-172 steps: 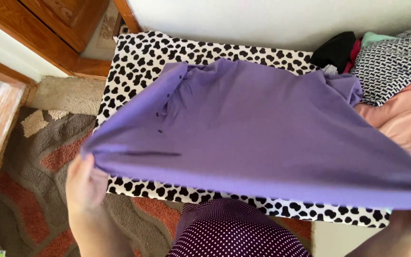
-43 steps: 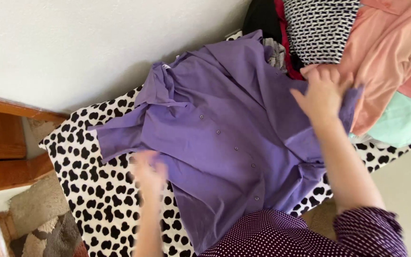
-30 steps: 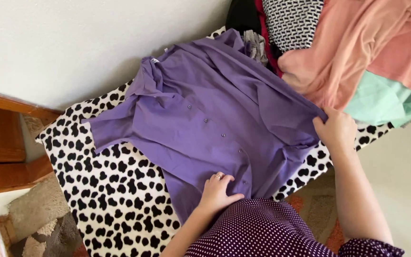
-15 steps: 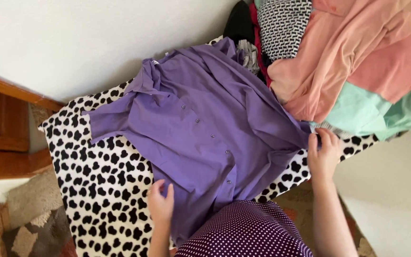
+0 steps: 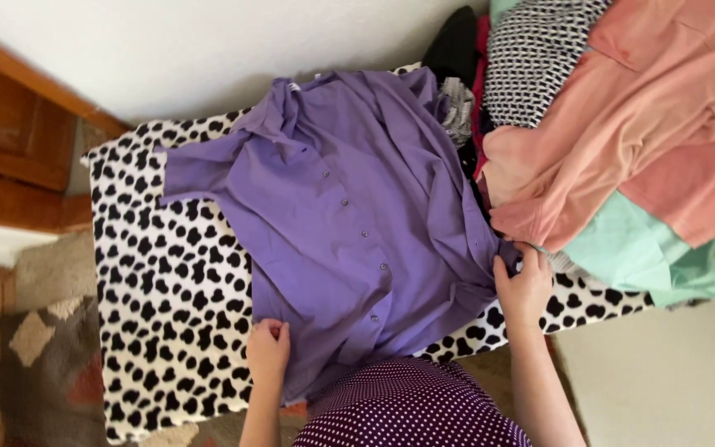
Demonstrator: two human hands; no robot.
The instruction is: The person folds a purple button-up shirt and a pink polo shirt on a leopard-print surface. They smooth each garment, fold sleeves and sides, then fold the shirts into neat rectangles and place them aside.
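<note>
Both hands have slid outward: left hand (image 5: 268, 346) now pinches the purple shirt (image 5: 357, 223) hem at lower centre, right hand (image 5: 525, 285) its side edge, smoothing it across the spotted bench (image 5: 159, 314).

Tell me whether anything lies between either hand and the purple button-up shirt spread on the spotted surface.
Nothing visible does. The left hand grips the lower edge of the purple shirt, and the right hand holds its other side edge. The clothes pile presses against that side, close to the right hand, on the black-and-white spotted cover.
</note>
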